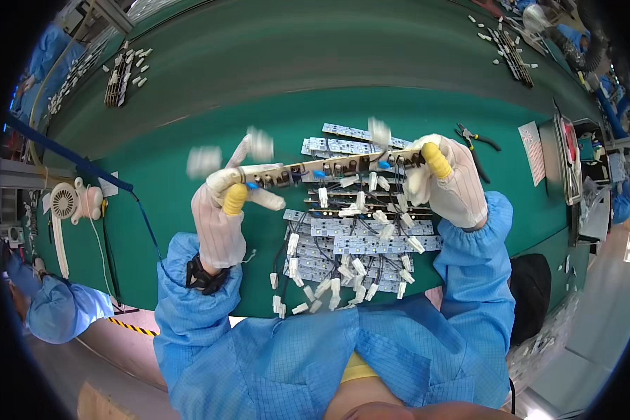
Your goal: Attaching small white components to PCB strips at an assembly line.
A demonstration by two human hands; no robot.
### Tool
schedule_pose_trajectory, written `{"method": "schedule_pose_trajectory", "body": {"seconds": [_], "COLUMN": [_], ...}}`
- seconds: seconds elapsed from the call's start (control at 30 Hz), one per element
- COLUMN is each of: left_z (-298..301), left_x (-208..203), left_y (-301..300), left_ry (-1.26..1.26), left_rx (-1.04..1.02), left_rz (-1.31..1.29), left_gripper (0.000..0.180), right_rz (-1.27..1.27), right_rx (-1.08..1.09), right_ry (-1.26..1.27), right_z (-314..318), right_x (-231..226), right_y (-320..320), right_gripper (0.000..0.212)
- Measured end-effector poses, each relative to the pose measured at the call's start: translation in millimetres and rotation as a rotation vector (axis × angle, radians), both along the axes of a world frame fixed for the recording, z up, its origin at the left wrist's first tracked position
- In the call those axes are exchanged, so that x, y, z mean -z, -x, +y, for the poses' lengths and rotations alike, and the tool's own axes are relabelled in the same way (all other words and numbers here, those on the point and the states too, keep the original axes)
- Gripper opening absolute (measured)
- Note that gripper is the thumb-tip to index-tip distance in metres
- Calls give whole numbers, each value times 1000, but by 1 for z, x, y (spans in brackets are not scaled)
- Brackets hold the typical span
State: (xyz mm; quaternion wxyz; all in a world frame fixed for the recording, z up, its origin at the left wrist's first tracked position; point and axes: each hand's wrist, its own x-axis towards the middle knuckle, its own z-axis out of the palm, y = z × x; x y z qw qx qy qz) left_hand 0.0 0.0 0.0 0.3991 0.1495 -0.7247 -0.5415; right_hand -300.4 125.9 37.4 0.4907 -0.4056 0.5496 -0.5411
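Note:
Between my two hands a long, narrow circuit board (336,168) is held up, its side with dark and blue components showing. My left hand (219,213), in a white glove with a yellow thumb cover, pinches the board's left end. The right hand (460,183), gloved the same way, grips the other end. White connectors (204,162), blurred by motion, hang off near the held board. Below it lies a pile of similar boards (385,243), many showing a pale face with small lights. Dark wires with white connectors (336,287) spill from the pile toward me.
Pliers (477,138) lie beyond my right hand. A white perforated sheet (532,152) and a metal-sided bin (561,161) stand at the right. On the left are a small fan (66,201) and a blue cord (84,164). More boards (121,78) sit on the dark green belt (280,59). A co-worker's sleeve (66,311) shows.

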Motion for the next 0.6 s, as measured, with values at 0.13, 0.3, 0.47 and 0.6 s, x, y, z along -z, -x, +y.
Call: {"method": "schedule_pose_trajectory", "body": {"seconds": [0.13, 0.3, 0.47, 0.6], "left_z": [11, 0, -5, 3], "left_x": [-5, -1, 3, -7], "left_y": [2, 3, 7, -1], "left_ry": [-245, 110, 59, -228], "left_rx": [-217, -409, -310, -242], "left_rz": [-32, -271, -303, -168], "left_gripper": [28, 23, 44, 50], "right_rz": [28, -301, -473, 37], "right_rx": [-35, -139, -87, -113], "right_ry": [21, 60, -59, 8], "right_z": [8, 7, 0, -7], "right_x": [2, 10, 10, 3], "right_y": [-4, 1, 9, 2], "right_gripper": [32, 42, 48, 14]}}
